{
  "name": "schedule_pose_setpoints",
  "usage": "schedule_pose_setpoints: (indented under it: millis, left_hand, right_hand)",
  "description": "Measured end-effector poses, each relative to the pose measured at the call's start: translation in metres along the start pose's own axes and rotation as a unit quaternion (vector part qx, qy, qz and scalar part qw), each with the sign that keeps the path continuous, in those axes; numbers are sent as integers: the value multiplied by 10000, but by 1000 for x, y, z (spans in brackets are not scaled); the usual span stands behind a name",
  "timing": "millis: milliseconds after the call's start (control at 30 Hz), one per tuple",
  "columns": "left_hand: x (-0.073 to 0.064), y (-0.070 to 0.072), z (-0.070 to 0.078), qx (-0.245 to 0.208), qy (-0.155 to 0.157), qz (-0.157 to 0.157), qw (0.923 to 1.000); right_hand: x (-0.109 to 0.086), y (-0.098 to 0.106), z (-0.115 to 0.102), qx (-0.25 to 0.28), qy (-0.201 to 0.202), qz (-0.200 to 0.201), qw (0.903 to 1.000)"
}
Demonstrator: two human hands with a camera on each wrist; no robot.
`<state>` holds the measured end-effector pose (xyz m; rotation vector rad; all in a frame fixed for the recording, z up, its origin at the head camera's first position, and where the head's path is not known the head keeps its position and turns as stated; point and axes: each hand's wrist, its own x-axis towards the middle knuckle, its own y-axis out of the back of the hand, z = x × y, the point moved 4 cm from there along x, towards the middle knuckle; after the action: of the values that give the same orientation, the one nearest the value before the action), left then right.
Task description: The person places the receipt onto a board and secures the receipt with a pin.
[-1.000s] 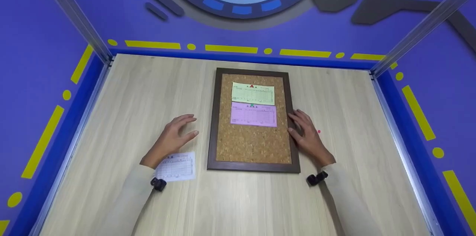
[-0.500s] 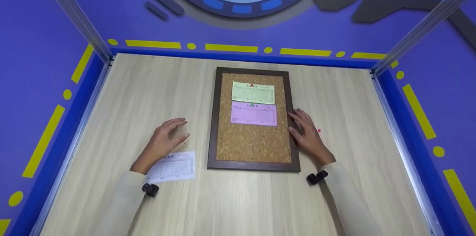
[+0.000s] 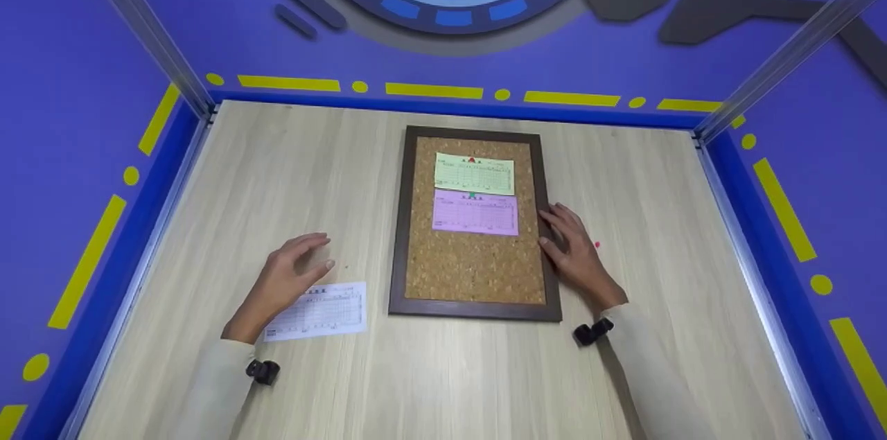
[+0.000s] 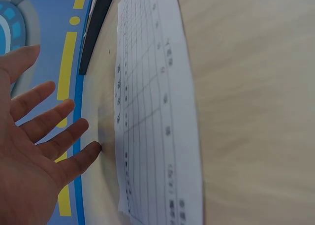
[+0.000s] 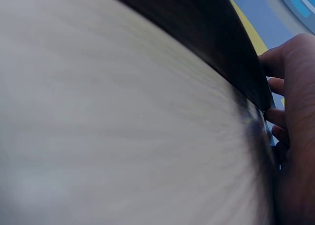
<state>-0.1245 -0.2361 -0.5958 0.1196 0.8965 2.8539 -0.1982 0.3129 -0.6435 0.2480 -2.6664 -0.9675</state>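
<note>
A corkboard [image 3: 478, 267] in a dark brown frame lies on the table. Two printed slips are on it: a pale green slip [image 3: 475, 175] with a red pin [image 3: 472, 159] at its top, and a purple slip [image 3: 475, 214] with a green pin [image 3: 472, 195]. My right hand [image 3: 576, 256] touches the frame's right edge with its fingertips; the right wrist view shows its fingers against the dark frame [image 5: 197, 28]. A white printed slip [image 3: 326, 312] lies left of the board. Over its upper left part is my left hand [image 3: 280, 280], fingers spread and holding nothing.
A small red thing [image 3: 597, 244] lies just right of my right hand. The pale wooden table [image 3: 457, 384] is bounded by blue walls [image 3: 443, 45] with yellow markings at the back and both sides.
My left hand has moved left and toward me, uncovering more of the white slip. My right hand stays at the frame's edge, and the board has not moved.
</note>
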Motion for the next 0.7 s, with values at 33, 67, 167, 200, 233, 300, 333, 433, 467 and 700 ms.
schedule_pose_setpoints:
  millis: [33,67,167,200,233,300,333,433,467,700]
  left_hand:
    - [-2,1,-1,12,17,16,10000]
    - [-4,2,-2,41,28,36,10000]
    - [-9,4,-5,87,66,80,9999]
    - [-11,5,-6,93,72,92,9999]
    - [-13,6,-6,102,73,108,9999]
    - [-16,8,-7,89,82,151,9998]
    - [-18,8,-8,84,86,173,9998]
    - [-23,10,-9,87,109,240,9996]
    - [-25,11,-9,91,124,258,9995]
    - [-38,13,-11,192,137,380,9990]
  right_hand:
    - [0,0,0,-5,-1,3,10000]
    - [0,0,0,-16,0,4,10000]
    - [0,0,0,-44,13,4,10000]
    - [0,0,0,-57,26,4,10000]
    - [0,1,-1,-67,26,1,10000]
    - [0,1,-1,-88,50,3,9999]
    - [-1,1,-1,-96,60,2,9999]
    - [-1,1,-2,-114,91,21,9999]
    - [-1,1,-2,-115,99,27,9999]
    - [-1,0,-1,-123,81,15,9999]
